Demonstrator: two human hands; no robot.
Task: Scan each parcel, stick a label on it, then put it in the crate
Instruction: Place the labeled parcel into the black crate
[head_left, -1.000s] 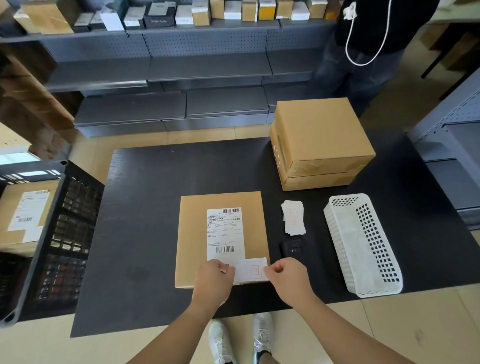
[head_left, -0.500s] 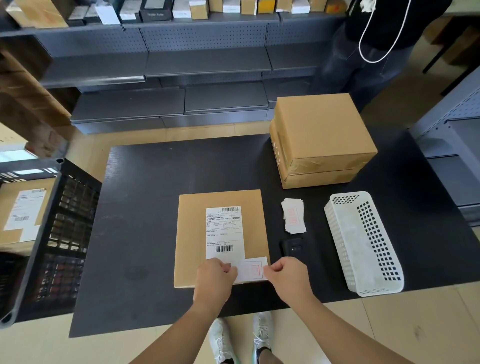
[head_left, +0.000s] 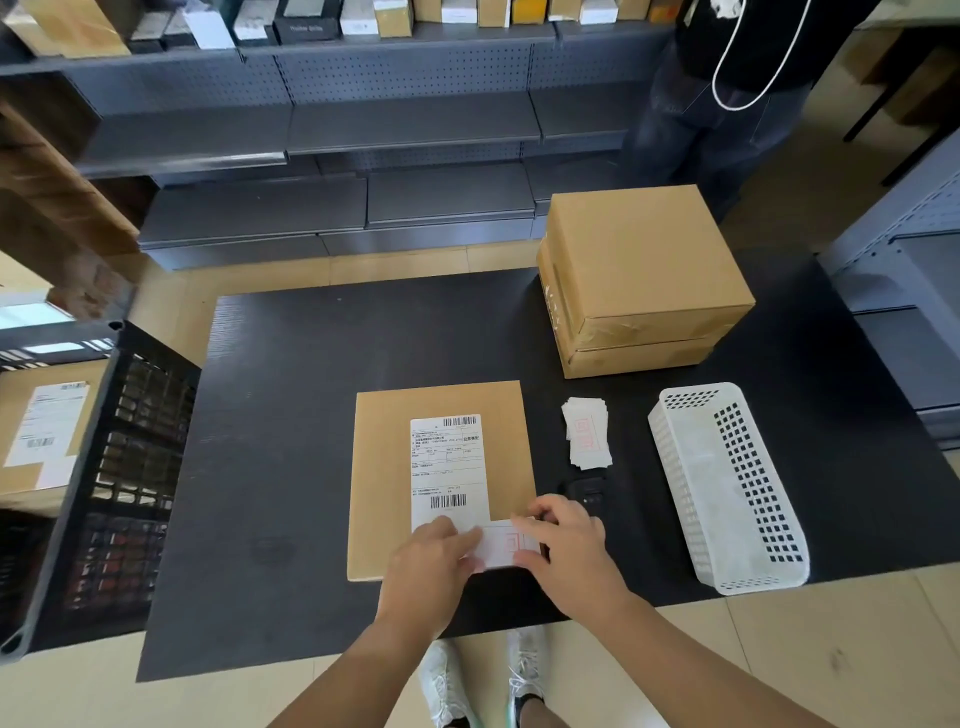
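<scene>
Sticking step, by the look of it. Flat parcel (head_left: 441, 478) lies mid-table (head_left: 291, 415) right in front of the person, long axis 12–6, w/ a printed shipping label (head_left: 449, 462) on top. Small label (head_left: 501, 545) sits at the parcel's 5 o'clock corner, long axis 9–3, butted against the shipping label's near end; can't tell if it's fully stuck down. Left hand (head_left: 431, 564) comes in from 7 o'clock, fingers fairly straight and laid on the small label's left end: pressing, not gripping. Right hand (head_left: 563, 551) comes in from 5 o'clock, fingers curled over the right end w/ thumb at the near edge. That reads as a pinch, though the contact underneath is hidden. Key relation for the coming move: crate (head_left: 130, 467) is at 9 o'clock of the parcel, off the table's left edge and well apart, so the left hand is the nearer one. The parcel's long sides face 9 and 3, so a two-hand hold on those sides and a sideways carry toward 9 looks apt once the small label's smoothed. A labelled box (head_left: 47, 431) shows past the crate's wall, prob. inside. Scanner (head_left: 587, 491) lies just beside the right hand at 12, label stack (head_left: 587, 436) beyond it, white basket (head_left: 727, 488) at 3, box stack (head_left: 644, 275) at 1.
</scene>
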